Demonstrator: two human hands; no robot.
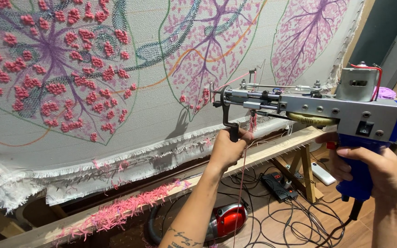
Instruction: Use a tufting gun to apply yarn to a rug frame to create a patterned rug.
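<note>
A grey and blue tufting gun point(331, 108) is held level in front of a stretched white cloth point(152, 115) drawn with leaf shapes and dotted with pink tufts. My right hand point(377, 172) grips the gun's blue rear handle. My left hand point(228, 147) is closed around the black front handle below the needle end. Pink yarn point(244, 179) hangs from the gun's front past my left wrist. The needle tip sits close to the cloth beside a pink-veined leaf.
The cloth is pinned to a wooden frame point(272, 149) with pink yarn scraps point(120, 209) along its lower rail. On the floor below lie a red vacuum cleaner point(228, 220), a black power strip point(279, 183), tangled cables and a white remote.
</note>
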